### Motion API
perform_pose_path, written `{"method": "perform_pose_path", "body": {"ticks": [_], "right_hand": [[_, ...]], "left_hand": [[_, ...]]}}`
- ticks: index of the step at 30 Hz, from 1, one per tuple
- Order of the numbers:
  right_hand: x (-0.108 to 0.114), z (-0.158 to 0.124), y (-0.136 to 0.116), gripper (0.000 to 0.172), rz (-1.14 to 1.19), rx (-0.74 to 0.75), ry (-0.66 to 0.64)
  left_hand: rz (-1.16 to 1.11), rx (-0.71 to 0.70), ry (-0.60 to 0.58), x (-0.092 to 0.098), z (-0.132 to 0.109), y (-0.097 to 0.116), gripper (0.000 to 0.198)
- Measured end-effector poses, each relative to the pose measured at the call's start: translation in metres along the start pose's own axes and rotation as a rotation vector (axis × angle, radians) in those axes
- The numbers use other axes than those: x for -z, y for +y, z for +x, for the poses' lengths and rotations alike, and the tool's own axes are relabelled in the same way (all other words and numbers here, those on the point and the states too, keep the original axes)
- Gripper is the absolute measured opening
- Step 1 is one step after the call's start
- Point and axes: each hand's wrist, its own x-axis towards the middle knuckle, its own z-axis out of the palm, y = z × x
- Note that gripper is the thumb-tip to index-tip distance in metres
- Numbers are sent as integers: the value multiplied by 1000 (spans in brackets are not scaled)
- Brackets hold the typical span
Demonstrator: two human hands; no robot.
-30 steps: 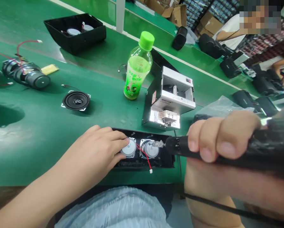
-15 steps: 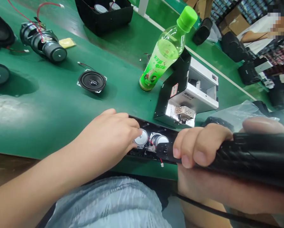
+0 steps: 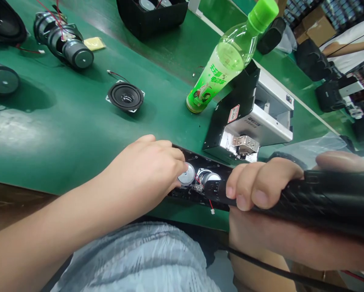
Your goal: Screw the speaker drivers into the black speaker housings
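My right hand [image 3: 261, 184] is wrapped round a black electric screwdriver [image 3: 337, 194], its nose pointing left over a long black panel [image 3: 194, 156]. Beside that nose, a small speaker [image 3: 210, 177] with a silver back sits in the panel. A second silver-backed speaker [image 3: 187, 174] is next to it, and the closed fingers of my left hand [image 3: 157, 164] grip it at its left side. Below the screwdriver's nose, a red wire with a white plug [image 3: 212, 211] hangs over the panel's near edge. The screwdriver's bit tip is hard to make out.
On the green table [image 3: 78, 134] lie a loose speaker [image 3: 125, 96] and larger drivers [image 3: 78, 54]. A green-capped bottle [image 3: 218, 69] stands by a silver-and-black screw feeder [image 3: 251, 121]. Behind are a black box [image 3: 153, 20] and a person's arm [image 3: 349, 45].
The view has shifted, so the table items appear farther right and the near items slightly higher. Both hands keep their grips, and the screwdriver stays at the same speaker.
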Motion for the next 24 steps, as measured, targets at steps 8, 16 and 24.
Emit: {"method": "perform_pose_path", "body": {"ticks": [8, 16, 24], "right_hand": [[-11, -3, -5, 27, -54, 75, 23], [-18, -6, 1, 33, 23, 143, -193], [-18, -15, 0, 41, -97, 62, -7]], "left_hand": [[11, -7, 20, 2, -1, 2, 17], [4, 16, 0, -1, -6, 5, 15], [-36, 2, -156, 16, 5, 11, 18]]}}
